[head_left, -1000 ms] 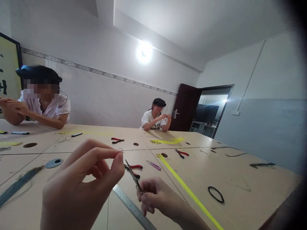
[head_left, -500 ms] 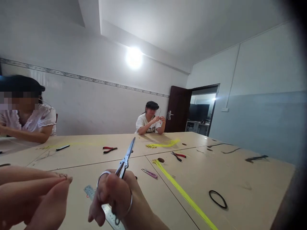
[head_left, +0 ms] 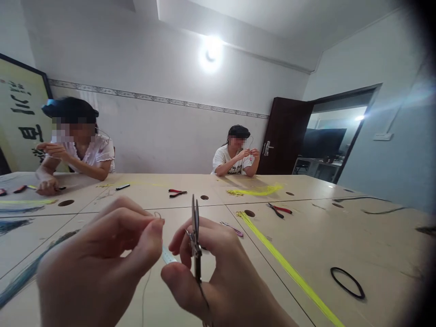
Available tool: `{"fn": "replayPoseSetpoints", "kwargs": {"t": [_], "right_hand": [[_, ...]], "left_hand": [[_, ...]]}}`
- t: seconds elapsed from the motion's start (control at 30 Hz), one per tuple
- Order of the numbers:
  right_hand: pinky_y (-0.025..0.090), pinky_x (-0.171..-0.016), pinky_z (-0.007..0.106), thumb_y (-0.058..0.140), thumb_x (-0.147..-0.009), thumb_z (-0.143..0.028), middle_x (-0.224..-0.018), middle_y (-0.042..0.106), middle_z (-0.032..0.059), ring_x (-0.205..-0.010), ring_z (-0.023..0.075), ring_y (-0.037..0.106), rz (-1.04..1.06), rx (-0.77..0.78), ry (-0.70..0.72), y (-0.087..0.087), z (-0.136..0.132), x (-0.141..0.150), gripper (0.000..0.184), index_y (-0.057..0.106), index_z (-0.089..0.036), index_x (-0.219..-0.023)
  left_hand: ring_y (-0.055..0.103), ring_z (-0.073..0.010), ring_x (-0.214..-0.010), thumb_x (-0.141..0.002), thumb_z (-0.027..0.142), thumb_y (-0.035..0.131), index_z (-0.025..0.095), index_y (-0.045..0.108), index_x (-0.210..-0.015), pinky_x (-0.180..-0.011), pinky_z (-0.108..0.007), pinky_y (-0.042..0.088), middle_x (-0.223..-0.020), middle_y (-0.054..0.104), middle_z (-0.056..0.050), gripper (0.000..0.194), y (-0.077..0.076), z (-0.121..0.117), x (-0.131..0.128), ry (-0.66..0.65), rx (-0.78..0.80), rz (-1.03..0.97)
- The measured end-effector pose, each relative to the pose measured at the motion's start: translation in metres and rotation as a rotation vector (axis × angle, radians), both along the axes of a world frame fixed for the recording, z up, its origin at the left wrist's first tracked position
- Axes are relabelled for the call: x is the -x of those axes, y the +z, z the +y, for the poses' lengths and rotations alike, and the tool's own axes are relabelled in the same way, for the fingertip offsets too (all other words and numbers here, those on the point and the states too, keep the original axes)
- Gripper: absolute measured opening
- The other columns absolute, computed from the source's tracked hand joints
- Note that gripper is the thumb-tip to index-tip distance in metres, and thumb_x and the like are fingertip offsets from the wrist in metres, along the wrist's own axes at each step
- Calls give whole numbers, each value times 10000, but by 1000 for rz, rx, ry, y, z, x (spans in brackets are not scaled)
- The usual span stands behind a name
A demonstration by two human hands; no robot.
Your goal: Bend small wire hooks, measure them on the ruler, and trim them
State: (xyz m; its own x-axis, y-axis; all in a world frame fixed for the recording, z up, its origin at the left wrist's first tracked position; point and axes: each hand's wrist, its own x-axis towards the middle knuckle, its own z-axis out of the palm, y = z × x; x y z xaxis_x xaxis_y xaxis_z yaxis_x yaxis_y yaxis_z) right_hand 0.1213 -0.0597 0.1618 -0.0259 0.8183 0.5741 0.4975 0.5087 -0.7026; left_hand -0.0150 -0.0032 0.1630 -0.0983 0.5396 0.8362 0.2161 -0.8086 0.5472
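Note:
My left hand [head_left: 102, 259] is closed in a pinch on a thin beige cord [head_left: 143, 290]. A small loop of it sticks up past the fingertips, and the rest hangs down below the hand. Just to the right, my right hand [head_left: 225, 268] holds a pair of small metal scissors [head_left: 195, 222], blades pointing up and slightly apart. The blades are beside the left fingertips, not touching the cord. Behind the hands, part of a metal ruler [head_left: 168, 255] shows on the table, mostly covered.
Yellow cord bundles [head_left: 282, 268], pliers [head_left: 279, 210], purple thread snips [head_left: 235, 229] and a black band [head_left: 347, 282] lie on the table [head_left: 272, 299]. Blue-grey cords [head_left: 30, 277] lie at left. Two people [head_left: 81, 150] sit across the table.
My left hand has moved right and up, and the cord's loop now shows. My right hand has turned the scissors more upright, close to the left hand. The view has swung left.

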Motion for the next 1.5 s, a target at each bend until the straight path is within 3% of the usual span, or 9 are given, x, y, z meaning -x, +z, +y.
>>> {"fn": "replayPoseSetpoints", "kwargs": {"t": [0.17,0.3,0.47,0.57,0.73,0.9,1.17,1.33,1.5], "right_hand": [[382,-537,275,598,-760,-543,-601,533,-17,-569,147,503,-163,47,-60,2,-5,-3,371,488,-215,-626],[361,-496,287,558,-717,-692,-622,553,24,-569,189,503,-310,90,-137,2,-8,-5,465,525,-230,-677],[362,-494,304,491,-636,-837,-640,564,48,-571,199,489,-386,201,-138,-2,-5,-4,609,496,-228,-657],[370,-516,312,513,-640,-822,-692,598,56,-613,213,512,-397,257,-122,-4,-2,-4,594,515,-229,-679],[333,-473,289,595,-587,-788,-608,607,40,-554,182,492,-382,363,-41,3,-2,-2,577,522,-217,-561],[376,-507,312,626,-570,-766,-591,606,42,-555,191,513,-374,301,-53,10,-4,-1,562,519,-216,-535],[420,-559,327,678,-558,-719,-603,619,40,-636,229,578,-366,308,-35,4,-4,-2,523,537,-215,-542],[434,-604,346,596,-587,-783,-590,621,39,-637,225,577,-351,271,-14,6,-5,-3,573,537,-215,-536],[401,-524,320,589,-565,-805,-572,597,42,-580,205,539,-356,251,-55,4,-6,-5,595,525,-216,-512]], "left_hand": [[430,-30,-379,-667,134,578,214,526,-446,-329,-120,357,-467,498,85,241,11,-15,-5,-7,-25,-25],[413,-25,-386,-694,97,563,204,514,-470,-311,-131,313,-500,478,85,253,9,-16,-3,-36,8,-67],[408,-32,-396,-677,81,548,200,505,-458,-321,-149,317,-504,480,82,253,9,-19,-4,-61,9,-135],[396,-28,-396,-665,74,543,197,513,-460,-323,-139,313,-503,480,81,241,12,-21,-5,-56,4,-145],[444,-22,-425,-652,65,550,198,541,-478,-346,-99,351,-517,510,78,219,13,-21,-5,-63,-2,-139],[456,-14,-460,-670,45,565,206,563,-522,-381,-78,380,-548,512,87,219,9,-21,-4,-54,-6,-100],[468,-18,-457,-678,45,587,200,578,-534,-380,-82,404,-559,517,80,212,9,-21,-3,-76,-18,-73],[478,-8,-463,-681,57,586,205,584,-538,-388,-66,399,-571,532,87,205,9,-21,-2,-61,-4,-57],[478,-16,-460,-681,64,586,209,585,-539,-372,-78,393,-581,546,81,202,10,-21,-3,-47,0,-63]]}}
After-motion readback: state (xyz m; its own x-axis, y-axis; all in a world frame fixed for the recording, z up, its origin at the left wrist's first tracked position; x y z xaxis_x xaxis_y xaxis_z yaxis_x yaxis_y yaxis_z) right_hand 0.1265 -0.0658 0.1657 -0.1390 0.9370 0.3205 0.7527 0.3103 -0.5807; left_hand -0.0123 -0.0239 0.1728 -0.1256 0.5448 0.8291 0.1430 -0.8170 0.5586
